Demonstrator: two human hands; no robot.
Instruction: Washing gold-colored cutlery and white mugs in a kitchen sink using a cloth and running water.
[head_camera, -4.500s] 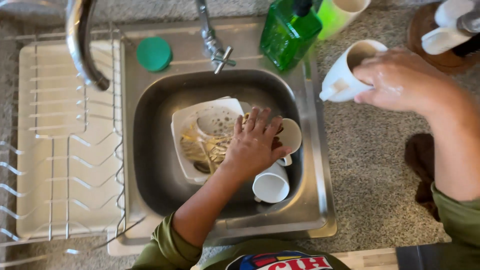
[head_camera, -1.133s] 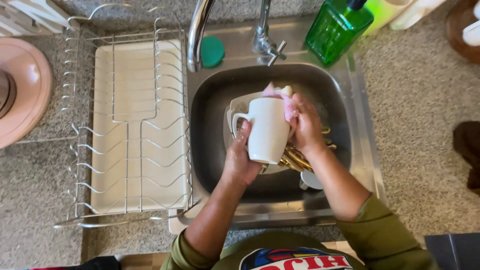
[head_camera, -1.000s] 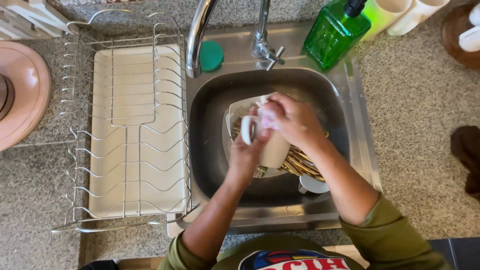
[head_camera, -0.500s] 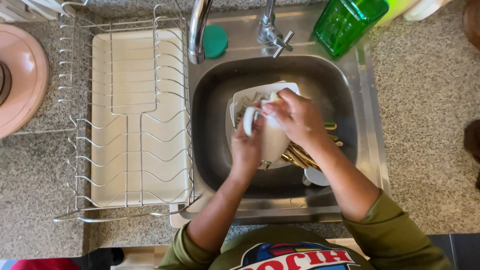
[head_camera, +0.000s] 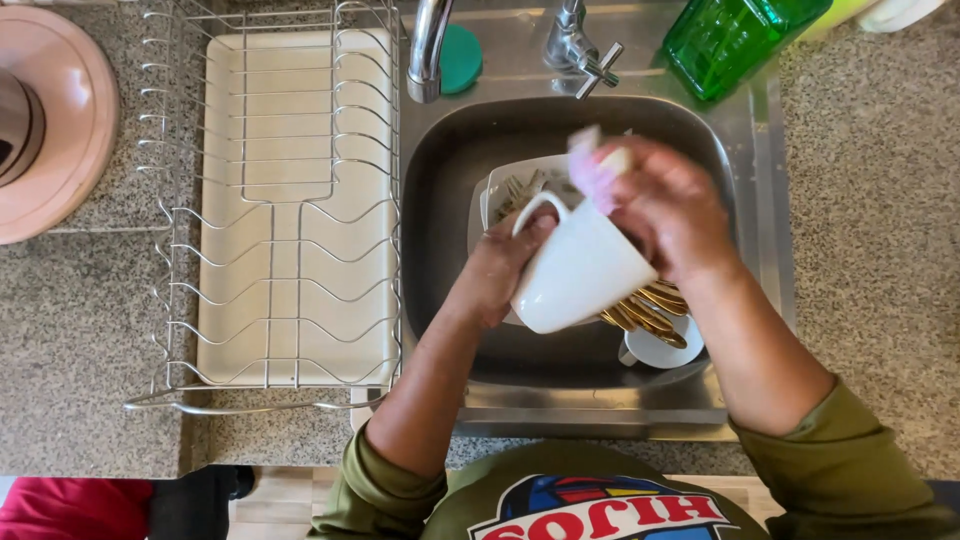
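Head view, looking straight down at a kitchen counter.

Centre of frame: a steel sink (head_camera: 440, 250) with a dark basin. The left hand (head_camera: 505, 265) grips a white mug (head_camera: 580, 270) by the side next to its handle, which points to the upper left. The mug is held tilted above the basin, its base toward the lower left and its mouth toward the upper right. The right hand (head_camera: 670, 205) is closed on a pink sponge (head_camera: 592, 175) and pressed to the mouth of the mug. Both hands are together on the mug, the left clamped on its body, the right clamped on the sponge. The sponge is motion-blurred.

Below the mug: a white square dish (head_camera: 495, 195) lies in the basin with gold-coloured cutlery (head_camera: 650, 305) on it. A second white cup (head_camera: 665, 350) rests in the lower right of the basin, just beside the cutlery.

Upper centre: the curved spout of a tap (head_camera: 428, 45) reaches over the sink rim, with a tap handle (head_camera: 585, 55) to its right. A round green stopper (head_camera: 462, 58) lies on the rim behind the spout.

Upper right: a green soap bottle (head_camera: 735, 35) stands on the sink edge.

Left of the sink: a wire dish rack (head_camera: 290, 200) sits on a cream tray (head_camera: 225, 300), touching the sink's left rim.

Far left edge: a round pink lid (head_camera: 70, 120) on the speckled counter (head_camera: 880, 220)
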